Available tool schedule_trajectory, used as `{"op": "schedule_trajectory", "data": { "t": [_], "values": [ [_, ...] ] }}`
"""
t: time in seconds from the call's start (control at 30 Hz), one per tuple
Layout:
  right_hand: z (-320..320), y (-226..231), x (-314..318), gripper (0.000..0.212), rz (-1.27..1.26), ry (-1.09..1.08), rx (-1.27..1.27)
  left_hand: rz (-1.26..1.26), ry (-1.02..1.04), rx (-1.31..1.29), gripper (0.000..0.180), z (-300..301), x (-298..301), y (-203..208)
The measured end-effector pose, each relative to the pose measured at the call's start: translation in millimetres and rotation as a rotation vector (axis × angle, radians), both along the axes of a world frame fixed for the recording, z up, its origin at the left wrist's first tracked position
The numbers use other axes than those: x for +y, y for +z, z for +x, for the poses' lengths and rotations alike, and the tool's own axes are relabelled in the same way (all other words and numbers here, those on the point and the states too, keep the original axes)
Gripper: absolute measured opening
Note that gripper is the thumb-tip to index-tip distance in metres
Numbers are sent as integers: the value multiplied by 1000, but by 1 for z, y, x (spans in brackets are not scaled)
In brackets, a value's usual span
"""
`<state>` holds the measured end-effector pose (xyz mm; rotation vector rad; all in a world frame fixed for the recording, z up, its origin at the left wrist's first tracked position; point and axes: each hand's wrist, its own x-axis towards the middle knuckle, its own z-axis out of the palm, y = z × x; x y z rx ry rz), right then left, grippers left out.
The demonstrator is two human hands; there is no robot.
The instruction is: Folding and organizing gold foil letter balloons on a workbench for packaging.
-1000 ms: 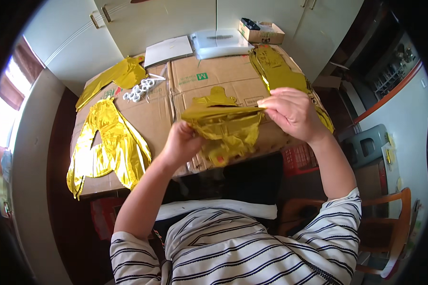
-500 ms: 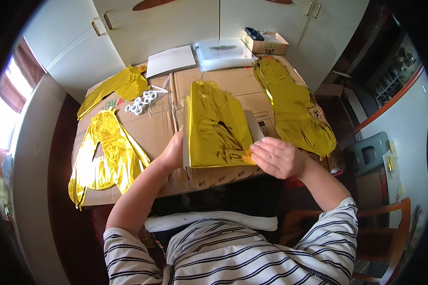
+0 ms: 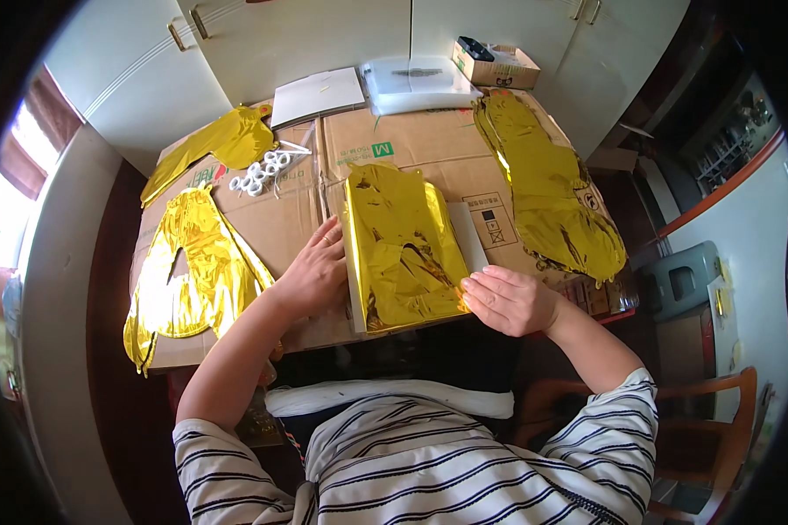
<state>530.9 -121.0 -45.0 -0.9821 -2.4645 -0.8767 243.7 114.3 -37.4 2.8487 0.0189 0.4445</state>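
A flat gold foil balloon (image 3: 404, 245) lies spread on a white card in front of me, on the cardboard-covered table (image 3: 280, 219). My left hand (image 3: 313, 273) rests flat on the cardboard against the balloon's left edge, fingers together. Palm down, my right hand (image 3: 510, 300) has its fingertips pressing the balloon's lower right corner. Neither hand grips anything.
More gold foil balloons lie at the left (image 3: 193, 271), far left (image 3: 214, 144) and right (image 3: 547, 188). Small white rings (image 3: 261, 169) sit near the back left. A white booklet (image 3: 317, 94), a clear plastic lid (image 3: 418, 80) and a small open carton (image 3: 496, 63) stand at the far edge. A wooden chair (image 3: 718, 411) is at my right.
The crumpled balloon I held up between both hands has been laid down and flattened on the table. Both hands now press it at its edges.
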Motion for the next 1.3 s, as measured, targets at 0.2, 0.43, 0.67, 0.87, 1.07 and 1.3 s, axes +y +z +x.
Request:
{"op": "schedule_trajectory", "data": {
  "t": [0.2,0.43,0.67,0.87,1.07,1.3],
  "values": [
    [-3,2,2,17,-33,-25,41,-42,-130,-12,51,4,-1,-4],
    [0,-2,1,20,-41,-11,-9,158,-181,48,56,7,4,-13],
    [-2,0,2,19,-57,-3,-11,228,-118,53,61,6,7,-11],
    [-3,7,4,19,-93,11,-10,110,281,93,59,-21,19,29],
    [-6,11,8,19,-117,46,3,-203,479,-51,58,-32,-54,16],
    [-13,14,3,18,-137,29,-29,-12,303,32,78,-30,-98,-13]
  ]
}}
